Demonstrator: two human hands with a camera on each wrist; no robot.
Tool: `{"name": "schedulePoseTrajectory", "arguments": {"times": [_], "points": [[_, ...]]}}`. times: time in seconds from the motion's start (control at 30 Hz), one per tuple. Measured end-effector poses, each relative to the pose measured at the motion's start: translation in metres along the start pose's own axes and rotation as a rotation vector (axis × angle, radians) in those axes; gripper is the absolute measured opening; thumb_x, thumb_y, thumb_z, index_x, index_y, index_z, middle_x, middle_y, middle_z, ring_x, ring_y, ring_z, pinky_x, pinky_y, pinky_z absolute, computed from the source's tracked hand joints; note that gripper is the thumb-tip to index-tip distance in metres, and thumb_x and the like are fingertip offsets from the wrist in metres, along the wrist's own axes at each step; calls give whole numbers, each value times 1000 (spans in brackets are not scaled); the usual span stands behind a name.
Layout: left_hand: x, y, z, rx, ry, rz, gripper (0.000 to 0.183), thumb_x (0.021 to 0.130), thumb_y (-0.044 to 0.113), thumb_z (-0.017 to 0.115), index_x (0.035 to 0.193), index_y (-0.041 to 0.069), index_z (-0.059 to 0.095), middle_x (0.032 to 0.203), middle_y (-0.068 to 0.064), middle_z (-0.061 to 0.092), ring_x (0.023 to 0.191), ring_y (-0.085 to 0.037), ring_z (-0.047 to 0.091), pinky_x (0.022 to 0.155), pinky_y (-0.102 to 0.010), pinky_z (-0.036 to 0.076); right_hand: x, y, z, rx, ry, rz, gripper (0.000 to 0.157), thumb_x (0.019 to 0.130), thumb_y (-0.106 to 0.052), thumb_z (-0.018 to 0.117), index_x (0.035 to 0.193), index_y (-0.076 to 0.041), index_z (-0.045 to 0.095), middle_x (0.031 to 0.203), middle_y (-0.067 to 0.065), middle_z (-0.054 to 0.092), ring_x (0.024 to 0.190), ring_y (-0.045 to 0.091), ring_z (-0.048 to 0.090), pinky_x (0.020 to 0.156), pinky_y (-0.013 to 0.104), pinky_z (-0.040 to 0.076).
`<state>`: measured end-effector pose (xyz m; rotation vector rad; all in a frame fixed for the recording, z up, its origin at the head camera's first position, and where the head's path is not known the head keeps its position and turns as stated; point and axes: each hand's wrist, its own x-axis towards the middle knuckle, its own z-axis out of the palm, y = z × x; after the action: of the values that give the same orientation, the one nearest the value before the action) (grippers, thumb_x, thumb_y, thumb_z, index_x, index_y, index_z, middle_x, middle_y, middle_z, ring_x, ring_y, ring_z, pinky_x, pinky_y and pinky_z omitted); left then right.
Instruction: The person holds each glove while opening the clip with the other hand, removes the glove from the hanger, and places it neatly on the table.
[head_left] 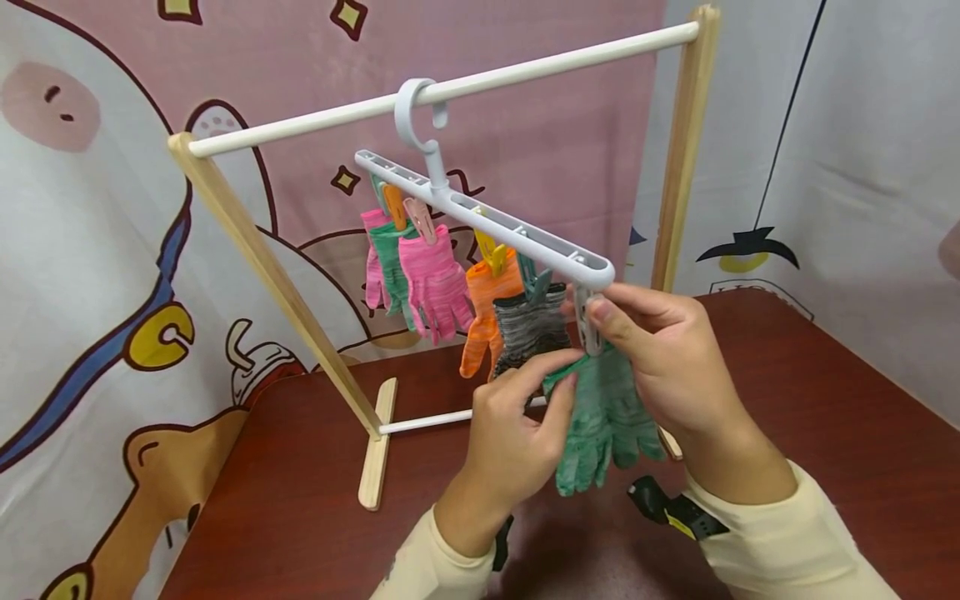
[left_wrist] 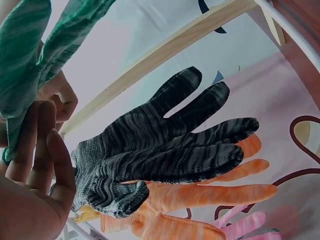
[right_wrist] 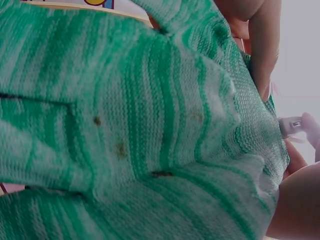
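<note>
A green striped knit glove [head_left: 600, 417] hangs below the near end of a white clip hanger [head_left: 517, 229]. My left hand [head_left: 517, 429] pinches its cuff between thumb and fingers. With thumb and fingers, my right hand [head_left: 675, 358] grips the grey clothespin [head_left: 588, 325] under the hanger's end, right above the cuff. Whether the pin's jaws have the cuff between them cannot be made out. In the right wrist view the green glove [right_wrist: 150, 125] covers most of the picture, with small brown spots. Close to my left hand, a black-and-grey glove [left_wrist: 165, 140] hangs from a dark teal clothespin [head_left: 534, 279].
Farther along the hanger hang an orange glove [head_left: 483, 308] on a yellow clip, pink gloves [head_left: 435, 283] and another green one. The hook rests over the white rail [head_left: 555, 67] of a wooden-legged stand [head_left: 277, 283] on a reddish-brown table [head_left: 300, 500]. A printed cloth hangs behind.
</note>
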<state>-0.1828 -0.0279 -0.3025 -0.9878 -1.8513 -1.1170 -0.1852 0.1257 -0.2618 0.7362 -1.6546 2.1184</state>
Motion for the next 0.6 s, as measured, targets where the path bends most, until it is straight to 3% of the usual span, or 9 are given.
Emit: {"name": "schedulePoseTrajectory", "arguments": {"times": [0.27,0.6], "points": [[0,0,0,-13,-20,-4,18,90,12,56,105,10,65,72,2,66,58,1,54,57,-7,43,0,0,-1,5,-8,-5,27,88,1,56,114,7,61,94,4,71,93,14,65,80,21,51],[-1,0,-1,25,-21,3,19,89,12,57,105,12,66,74,1,68,58,0,56,55,-5,41,0,1,0,51,-10,-8,26,89,1,54,113,7,61,93,5,71,92,14,65,79,22,52]]}}
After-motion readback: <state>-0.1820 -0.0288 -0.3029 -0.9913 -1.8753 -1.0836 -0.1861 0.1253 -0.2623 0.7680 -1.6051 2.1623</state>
